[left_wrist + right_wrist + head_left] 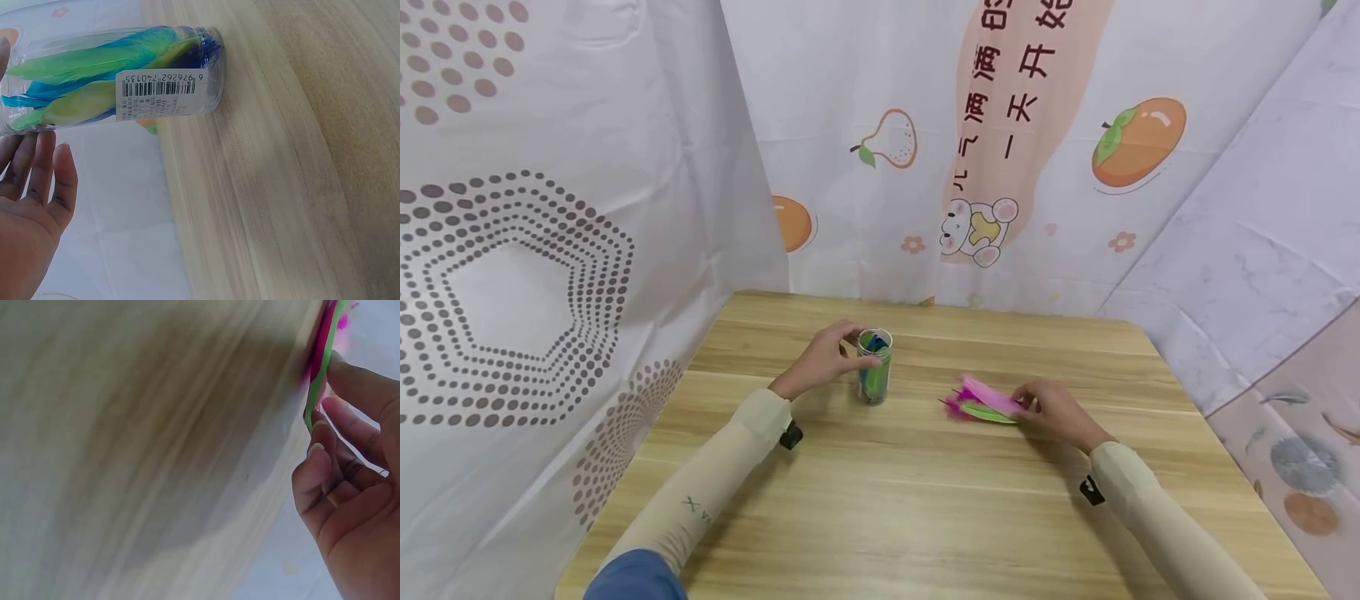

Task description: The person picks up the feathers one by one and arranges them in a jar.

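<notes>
A clear jar (876, 385) stands upright on the table, with green, blue and yellow-green feathers (94, 65) inside. My left hand (823, 360) holds the jar near its rim, the thumb in front and the fingers around the far side. A white barcode label (161, 94) shows on the jar in the left wrist view. To the right, my right hand (1058, 410) pinches the near end of a small bunch of pink, magenta and green feathers (988, 398) low over the table. In the right wrist view, thumb and fingertips meet at the green feather's (317, 387) edge.
The wooden table (880, 508) extends under both hands. Behind it hangs a white printed curtain (850, 75) with fruit drawings and lettering, and a dotted sheet (692, 208) hangs along the left. Each wrist bears a small black device (791, 435).
</notes>
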`<state>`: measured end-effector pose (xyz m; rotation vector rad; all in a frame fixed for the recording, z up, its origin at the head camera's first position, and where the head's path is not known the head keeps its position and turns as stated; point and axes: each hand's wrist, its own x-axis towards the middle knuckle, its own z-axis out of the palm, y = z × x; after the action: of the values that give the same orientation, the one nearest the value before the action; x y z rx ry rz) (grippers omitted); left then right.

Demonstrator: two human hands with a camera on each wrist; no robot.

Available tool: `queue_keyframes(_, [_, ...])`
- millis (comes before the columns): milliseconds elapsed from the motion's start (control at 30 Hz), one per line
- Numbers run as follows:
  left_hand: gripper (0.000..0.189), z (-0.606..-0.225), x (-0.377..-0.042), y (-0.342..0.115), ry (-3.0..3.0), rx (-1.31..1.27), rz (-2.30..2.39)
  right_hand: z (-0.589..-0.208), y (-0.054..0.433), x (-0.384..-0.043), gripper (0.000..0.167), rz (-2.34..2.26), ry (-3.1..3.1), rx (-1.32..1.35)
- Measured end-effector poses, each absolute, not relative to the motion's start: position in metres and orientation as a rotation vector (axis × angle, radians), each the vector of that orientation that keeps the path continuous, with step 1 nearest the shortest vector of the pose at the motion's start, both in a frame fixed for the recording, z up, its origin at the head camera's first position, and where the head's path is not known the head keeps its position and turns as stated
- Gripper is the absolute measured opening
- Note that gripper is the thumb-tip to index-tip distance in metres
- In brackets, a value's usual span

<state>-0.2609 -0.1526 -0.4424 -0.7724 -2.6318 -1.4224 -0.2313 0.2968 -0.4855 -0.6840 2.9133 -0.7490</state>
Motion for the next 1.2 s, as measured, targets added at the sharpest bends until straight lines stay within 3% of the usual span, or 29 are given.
queue_keyframes(333, [0.058,-0.444,-0.263,-0.153,-2.618,-0.796,-1.443,-0.491,0.302,-0.232,0.006,-0.725,2.901,-0.72])
queue_keyframes(600, [0.057,-0.442,-0.263,-0.153,-2.618,-0.796,-1.445,-0.491,0.303,-0.23,0.012,-0.745,2.92,-0.72])
queue_keyframes(1200, [0.058,-0.443,-0.263,-0.153,-2.624,-0.776,-1.446,-0.479,0.307,-0.233,0.006,-0.834,3.06,-0.715])
